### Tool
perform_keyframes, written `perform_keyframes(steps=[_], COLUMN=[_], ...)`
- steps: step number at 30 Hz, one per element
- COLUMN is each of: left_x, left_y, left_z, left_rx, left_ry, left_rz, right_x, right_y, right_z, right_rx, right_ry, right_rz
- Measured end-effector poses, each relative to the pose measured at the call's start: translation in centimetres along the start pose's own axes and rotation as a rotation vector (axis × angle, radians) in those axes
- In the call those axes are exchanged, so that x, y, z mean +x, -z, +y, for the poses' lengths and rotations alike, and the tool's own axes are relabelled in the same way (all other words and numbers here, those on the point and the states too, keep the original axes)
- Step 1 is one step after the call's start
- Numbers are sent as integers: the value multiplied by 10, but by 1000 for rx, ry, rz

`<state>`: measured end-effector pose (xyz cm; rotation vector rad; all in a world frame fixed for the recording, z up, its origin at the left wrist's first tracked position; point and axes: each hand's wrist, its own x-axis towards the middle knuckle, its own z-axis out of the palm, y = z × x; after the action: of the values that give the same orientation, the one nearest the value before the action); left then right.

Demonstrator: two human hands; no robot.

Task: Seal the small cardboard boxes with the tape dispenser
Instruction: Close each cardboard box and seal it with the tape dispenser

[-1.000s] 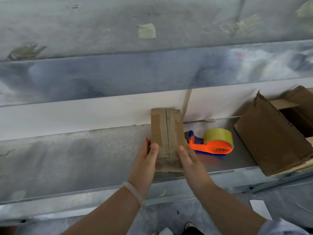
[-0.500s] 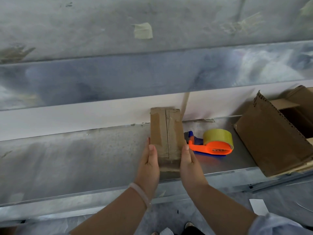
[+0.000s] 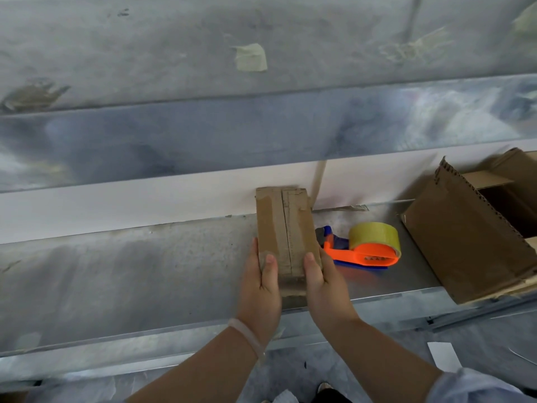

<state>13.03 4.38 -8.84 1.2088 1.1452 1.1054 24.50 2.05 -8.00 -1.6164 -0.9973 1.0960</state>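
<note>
Currently, the box (image 3: 286,228) is held on the worktop (image 3: 145,271), long axis pointing away from the person. The left hand (image 3: 260,289) is clamped on its left side and the right hand (image 3: 325,286) on its right, with 1 thumb of each laid on the taped top. The dispenser (image 3: 366,251) is seen just right of the box, and an open carton (image 3: 465,242) further right.

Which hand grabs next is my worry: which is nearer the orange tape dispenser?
Right. The right hand holds the small box by its right side, beside the tape dispenser; the left hand holds its left side, farther away.
</note>
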Motion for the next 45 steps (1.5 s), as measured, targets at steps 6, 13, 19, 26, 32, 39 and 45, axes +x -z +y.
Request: perform_keyframes(steps=[6, 13, 19, 26, 32, 39, 45], left_x=[-10, -9, -9, -10, -4, -9, 27], left_y=[-3, 0, 6, 19, 35, 66, 91], left_z=[-1, -9, -18, -18, -19, -24, 15], left_rx=[-34, -9, -68, 50, 204, 305, 253], left_ry=[-17, -63, 58, -1, -39, -82, 27], left_rz=[48, 25, -30, -156, -311, -264, 127], right_x=[-10, -8, -9, -18, -18, -13, -5], right_y=[-4, -5, -3, -6, -1, 14, 29], right_z=[1, 7, 6, 22, 21, 15, -7], right_rx=[41, -11, 131, 161, 155, 150, -100], right_ry=[-33, -11, -171, -27, -48, -3, -79], right_rz=[40, 46, 147, -18, -20, -90, -234])
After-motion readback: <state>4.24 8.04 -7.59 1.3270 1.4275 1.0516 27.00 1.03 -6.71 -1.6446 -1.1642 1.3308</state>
